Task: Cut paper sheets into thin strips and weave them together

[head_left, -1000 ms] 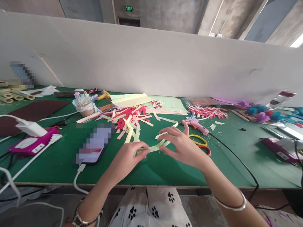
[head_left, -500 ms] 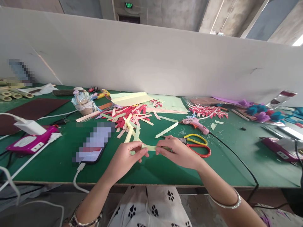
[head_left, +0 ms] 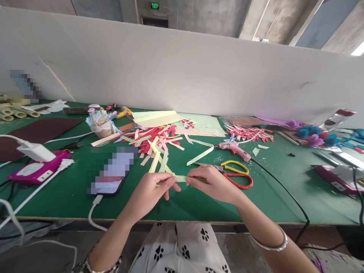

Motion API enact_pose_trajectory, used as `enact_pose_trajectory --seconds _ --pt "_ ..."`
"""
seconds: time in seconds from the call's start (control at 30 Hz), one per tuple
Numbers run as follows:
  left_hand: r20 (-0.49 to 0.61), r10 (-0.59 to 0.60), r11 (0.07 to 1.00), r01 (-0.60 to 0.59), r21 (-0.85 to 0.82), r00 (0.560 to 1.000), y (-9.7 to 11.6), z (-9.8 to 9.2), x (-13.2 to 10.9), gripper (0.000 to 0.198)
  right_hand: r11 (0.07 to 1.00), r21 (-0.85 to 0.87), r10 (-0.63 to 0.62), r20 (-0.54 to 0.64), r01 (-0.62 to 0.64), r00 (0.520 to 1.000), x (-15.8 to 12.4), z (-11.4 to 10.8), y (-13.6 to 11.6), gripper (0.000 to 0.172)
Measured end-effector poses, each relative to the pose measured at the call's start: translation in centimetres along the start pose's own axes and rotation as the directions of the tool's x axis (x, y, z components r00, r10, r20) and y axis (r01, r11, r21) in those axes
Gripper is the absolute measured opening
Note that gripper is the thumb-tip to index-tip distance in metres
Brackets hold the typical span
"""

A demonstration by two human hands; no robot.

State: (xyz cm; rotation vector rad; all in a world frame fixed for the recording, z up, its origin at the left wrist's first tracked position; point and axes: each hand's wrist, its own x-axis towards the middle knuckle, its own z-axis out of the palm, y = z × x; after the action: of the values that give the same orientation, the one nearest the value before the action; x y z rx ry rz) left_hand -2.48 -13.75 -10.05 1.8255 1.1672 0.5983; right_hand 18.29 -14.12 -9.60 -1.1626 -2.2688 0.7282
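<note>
A pale green paper strip [head_left: 181, 178] is stretched level between my two hands, just above the green table near its front edge. My left hand [head_left: 155, 188] pinches the strip's left end between thumb and index finger, its other fingers loosely extended below. At the other end, my right hand [head_left: 212, 182] is closed on the strip, and its palm hides part of it. Scissors with yellow and red handles [head_left: 237, 181] lie just beyond my right hand. A folded pale green strip [head_left: 201, 154] and a pile of red, pink and yellow paper strips [head_left: 162, 140] lie farther back.
A pink glue gun [head_left: 236, 149] with a black cord lies right of centre. A phone [head_left: 115, 174] on a white cable is at left. Purple power strips [head_left: 42, 167] sit on both sides. Woven red-and-white paper [head_left: 250, 133] lies before the white partition [head_left: 182, 72].
My left thumb and index finger have shifted slightly on the strip, and the lower fingers have spread out. The right hand has hardly moved.
</note>
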Motion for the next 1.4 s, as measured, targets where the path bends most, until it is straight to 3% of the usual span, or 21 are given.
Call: enact_pose_trajectory --seconds 0.27,0.43,0.57,0.87,1.1,1.2,1.4 --pt "-0.053 0.018 0.999 -0.016 0.039 0.998 -0.2 -0.5 0.1 0.043 0.997 0.057 0.044 0.031 -0.046 0.999 -0.2 -0.1 0.2 0.027" --pt "-0.015 0.058 0.995 -0.056 0.088 0.998 0.2 -0.3 -0.1 0.042 1.000 0.018 -0.005 0.023 0.005 1.000 0.4 0.1 -0.6 0.022" --pt "-0.062 0.082 0.992 -0.076 0.104 0.995 0.5 -0.8 -0.1 0.042 0.998 0.066 -0.001 0.028 -0.001 1.000 0.7 0.1 -0.8 0.025" --pt "-0.229 0.001 0.991 0.029 0.130 0.973 -1.4 -3.5 -0.7 0.046 0.940 0.285 0.196 0.001 -0.188 0.981 -2.1 -1.3 2.0 0.032" --pt "-0.279 0.020 0.980 0.035 0.194 0.960 -1.6 -4.0 -1.1 0.042 0.849 0.480 0.265 -0.028 -0.220 0.964 -3.1 -0.2 3.2 0.037" --pt "-0.296 0.039 0.981 0.021 0.195 0.954 -1.8 -3.6 -1.4 0.040 0.868 0.450 0.279 -0.088 -0.212 0.956 -3.3 0.3 3.0 0.035" --pt "-0.294 0.060 0.985 -0.008 0.175 0.954 -2.3 -2.4 -1.9 0.040 0.956 0.223 0.241 -0.219 -0.192 0.946 -4.2 0.9 2.7 0.034"
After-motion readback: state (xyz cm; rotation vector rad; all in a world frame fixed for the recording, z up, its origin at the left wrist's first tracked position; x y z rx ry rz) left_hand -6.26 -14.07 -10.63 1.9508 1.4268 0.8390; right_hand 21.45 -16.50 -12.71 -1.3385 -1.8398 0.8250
